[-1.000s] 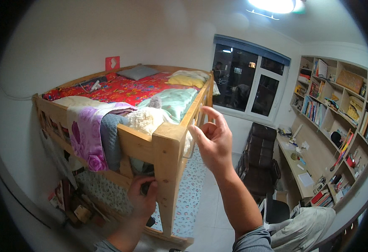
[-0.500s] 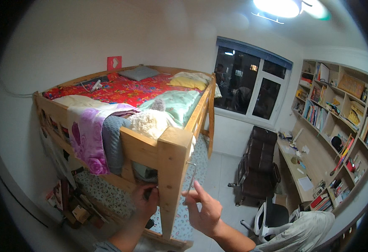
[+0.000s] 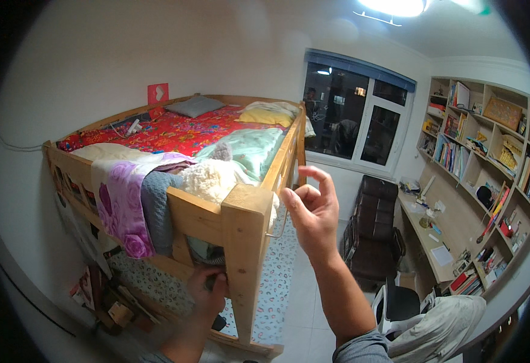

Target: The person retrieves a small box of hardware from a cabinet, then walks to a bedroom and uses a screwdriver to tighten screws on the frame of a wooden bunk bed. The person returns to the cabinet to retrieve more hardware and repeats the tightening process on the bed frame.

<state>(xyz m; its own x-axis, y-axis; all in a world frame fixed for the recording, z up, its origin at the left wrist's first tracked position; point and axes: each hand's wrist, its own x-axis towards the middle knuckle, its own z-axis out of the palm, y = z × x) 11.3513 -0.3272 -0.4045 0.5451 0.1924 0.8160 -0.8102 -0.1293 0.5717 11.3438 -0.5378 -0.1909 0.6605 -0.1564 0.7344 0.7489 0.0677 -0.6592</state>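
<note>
A bent thin metal rod (image 3: 283, 226), shaped like a hex key, sticks out of the right face of the thick wooden bed post (image 3: 243, 254). My right hand (image 3: 314, 215) is raised just right of the post, beside the rod's upper end. Its thumb and fingers are curved with a gap between them, and nothing shows in them. Low on the post's left side, my left hand (image 3: 207, 287) presses its closed fingers against the wood. Whatever they pinch is hidden and dark.
The wooden loft bed (image 3: 195, 206) carries red floral bedding, pillows and a fluffy cream plush (image 3: 207, 179). A purple floral cloth (image 3: 120, 202) hangs over its end rail. To the right stand a brown office chair (image 3: 371, 224), a desk (image 3: 425, 242) and bookshelves (image 3: 458, 169).
My right hand has risen from below the rod to beside its upper end. The rod's free end now leans more to the right. My left hand stays at the post.
</note>
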